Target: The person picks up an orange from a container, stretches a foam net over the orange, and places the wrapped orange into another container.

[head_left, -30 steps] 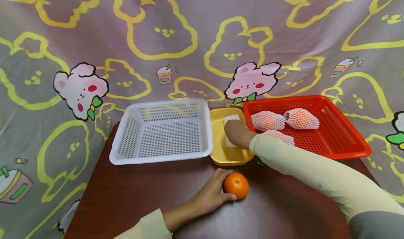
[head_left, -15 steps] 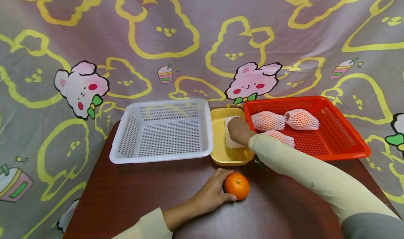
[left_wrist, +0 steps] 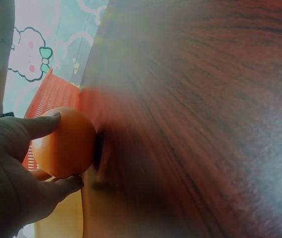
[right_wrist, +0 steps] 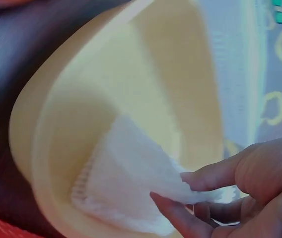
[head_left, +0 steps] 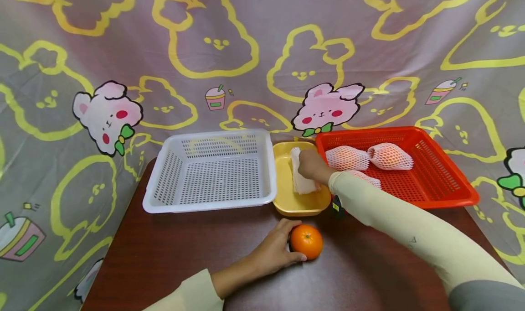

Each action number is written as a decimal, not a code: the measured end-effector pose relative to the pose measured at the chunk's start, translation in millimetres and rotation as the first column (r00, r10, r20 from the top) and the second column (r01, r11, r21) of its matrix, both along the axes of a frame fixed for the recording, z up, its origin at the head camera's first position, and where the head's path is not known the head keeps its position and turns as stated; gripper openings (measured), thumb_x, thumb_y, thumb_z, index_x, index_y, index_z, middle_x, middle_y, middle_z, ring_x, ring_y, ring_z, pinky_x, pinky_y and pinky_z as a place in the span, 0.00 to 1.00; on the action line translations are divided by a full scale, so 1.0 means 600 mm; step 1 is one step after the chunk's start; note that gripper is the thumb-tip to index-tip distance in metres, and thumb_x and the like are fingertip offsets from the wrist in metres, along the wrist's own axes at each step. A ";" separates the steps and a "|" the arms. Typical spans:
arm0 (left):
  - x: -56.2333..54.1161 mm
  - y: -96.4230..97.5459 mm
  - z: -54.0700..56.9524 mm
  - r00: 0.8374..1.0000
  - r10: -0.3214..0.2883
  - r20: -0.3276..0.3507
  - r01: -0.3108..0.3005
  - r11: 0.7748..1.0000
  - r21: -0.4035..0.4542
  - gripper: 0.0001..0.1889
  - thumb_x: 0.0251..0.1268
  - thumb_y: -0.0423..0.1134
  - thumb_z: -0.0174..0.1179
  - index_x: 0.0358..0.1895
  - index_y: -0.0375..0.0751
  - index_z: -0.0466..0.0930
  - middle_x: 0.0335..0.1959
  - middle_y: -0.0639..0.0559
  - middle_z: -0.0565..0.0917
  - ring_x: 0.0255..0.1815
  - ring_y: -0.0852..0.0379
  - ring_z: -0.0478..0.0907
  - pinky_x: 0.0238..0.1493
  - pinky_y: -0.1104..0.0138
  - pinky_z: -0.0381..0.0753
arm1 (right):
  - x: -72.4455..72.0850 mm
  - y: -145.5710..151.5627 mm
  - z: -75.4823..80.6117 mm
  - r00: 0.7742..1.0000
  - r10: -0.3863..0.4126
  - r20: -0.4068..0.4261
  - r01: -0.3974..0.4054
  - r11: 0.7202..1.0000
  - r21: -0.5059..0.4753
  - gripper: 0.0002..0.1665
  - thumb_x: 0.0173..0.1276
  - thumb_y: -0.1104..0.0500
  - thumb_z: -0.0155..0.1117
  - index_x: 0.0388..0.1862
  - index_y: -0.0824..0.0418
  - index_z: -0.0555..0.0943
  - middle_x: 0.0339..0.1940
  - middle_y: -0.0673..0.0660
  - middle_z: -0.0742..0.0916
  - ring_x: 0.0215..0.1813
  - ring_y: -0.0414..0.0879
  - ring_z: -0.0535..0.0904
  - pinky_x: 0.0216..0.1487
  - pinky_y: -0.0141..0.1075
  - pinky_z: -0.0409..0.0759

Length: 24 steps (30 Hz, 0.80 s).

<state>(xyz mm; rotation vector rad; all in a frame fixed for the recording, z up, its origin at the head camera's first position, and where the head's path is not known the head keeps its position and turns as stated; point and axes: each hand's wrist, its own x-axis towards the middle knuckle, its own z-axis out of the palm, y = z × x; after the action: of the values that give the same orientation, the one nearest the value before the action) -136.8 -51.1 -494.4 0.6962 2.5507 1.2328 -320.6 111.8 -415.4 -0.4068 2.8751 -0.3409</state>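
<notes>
On the table, my left hand (head_left: 274,251) holds an orange (head_left: 306,242), fingers and thumb curved round its left side. The left wrist view shows the orange (left_wrist: 66,144) between thumb and fingers. My right hand (head_left: 315,167) reaches into a yellow basin (head_left: 285,197) and pinches a white foam fruit net (head_left: 302,183). In the right wrist view the net (right_wrist: 126,173) lies flat in the basin, one edge lifted between thumb and fingers. How many nets lie there I cannot tell.
Left of the basin stands a white perforated basket (head_left: 221,178). A red basket (head_left: 430,178) on the right holds several net-wrapped fruits (head_left: 390,156). A patterned cloth (head_left: 246,42) hangs behind the brown table (head_left: 164,242).
My right hand has shifted slightly right, and the foam net's upper part now lifts and tilts in its pinch. The left hand stays on the orange.
</notes>
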 end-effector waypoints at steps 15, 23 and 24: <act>-0.004 -0.008 0.078 0.947 0.205 -0.247 -0.095 0.914 0.394 0.17 0.71 0.37 0.65 0.59 0.40 0.77 0.54 0.43 0.81 0.50 0.49 0.83 0.48 0.61 0.88 | 0.106 0.064 0.074 0.995 -0.091 -0.039 0.055 0.840 -0.540 0.16 0.63 0.57 0.77 0.44 0.62 0.83 0.39 0.58 0.88 0.43 0.51 0.83 0.46 0.38 0.82; -0.031 0.002 0.128 0.960 0.280 -0.027 -0.222 0.813 0.539 0.22 0.68 0.35 0.67 0.63 0.37 0.73 0.55 0.41 0.82 0.55 0.48 0.84 0.55 0.62 0.87 | 0.198 0.078 0.082 0.998 -0.042 -0.056 -0.007 0.734 -0.680 0.16 0.55 0.56 0.83 0.36 0.59 0.84 0.32 0.53 0.88 0.35 0.46 0.82 0.36 0.30 0.82; -0.030 0.004 0.131 0.963 0.270 -0.012 -0.220 0.808 0.546 0.21 0.68 0.34 0.67 0.61 0.37 0.75 0.53 0.40 0.83 0.52 0.49 0.86 0.52 0.62 0.88 | 0.207 0.081 0.083 0.997 -0.040 -0.062 -0.012 0.732 -0.681 0.16 0.55 0.56 0.83 0.37 0.58 0.85 0.33 0.52 0.89 0.36 0.45 0.83 0.36 0.30 0.83</act>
<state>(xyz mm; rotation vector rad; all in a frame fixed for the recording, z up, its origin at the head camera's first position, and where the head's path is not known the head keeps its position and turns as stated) -154.8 -49.0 -415.9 0.5320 2.4152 2.1055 -196.7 160.3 -365.5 -0.5145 2.7136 -1.4354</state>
